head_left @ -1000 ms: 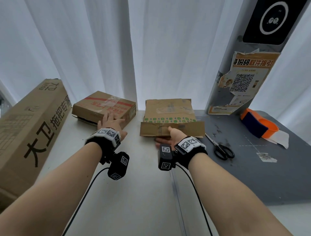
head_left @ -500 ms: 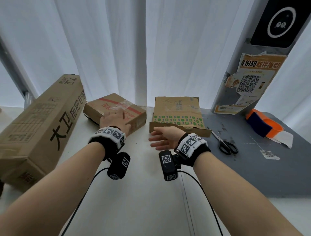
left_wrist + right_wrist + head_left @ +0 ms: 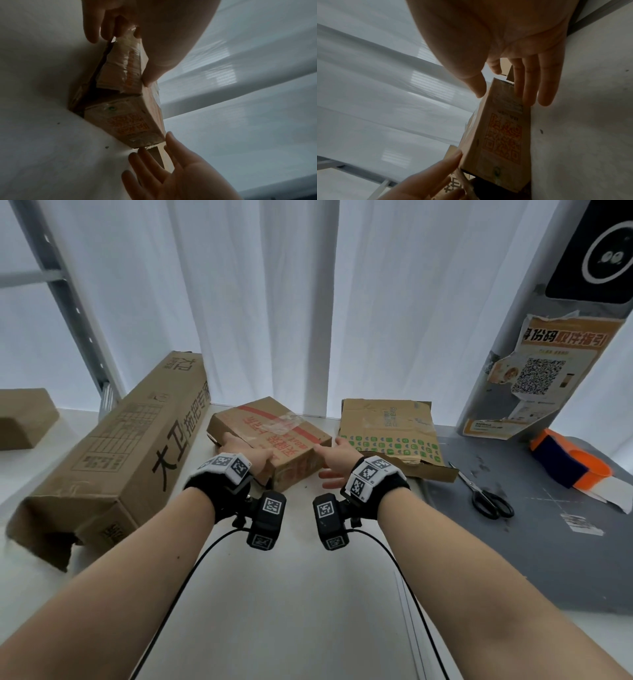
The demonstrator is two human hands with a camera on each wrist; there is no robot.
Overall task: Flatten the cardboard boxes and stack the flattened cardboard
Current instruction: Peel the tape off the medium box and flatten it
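A small brown box with red tape (image 3: 274, 433) lies at the table's back, between my hands. My left hand (image 3: 239, 450) grips its near left end: in the left wrist view the thumb (image 3: 150, 75) lies on the top face and the fingers (image 3: 96, 31) curl over the torn end flap of the box (image 3: 128, 119). My right hand (image 3: 325, 465) is at the box's near right corner with straight, spread fingers (image 3: 530, 88) along the box's side (image 3: 503, 135), holding nothing. A flattened cardboard with green marks (image 3: 390, 436) lies just to the right.
A long printed carton (image 3: 120, 453) lies along the left, its near end torn open. Another box (image 3: 24, 419) sits at the far left. Scissors (image 3: 486, 498) and an orange tape dispenser (image 3: 568, 463) rest on the grey mat (image 3: 513, 559) at right. White curtains hang behind.
My right hand left the flattened cardboard and moved left to the red-taped box's right corner. My left hand stayed on that box. The view turned left.
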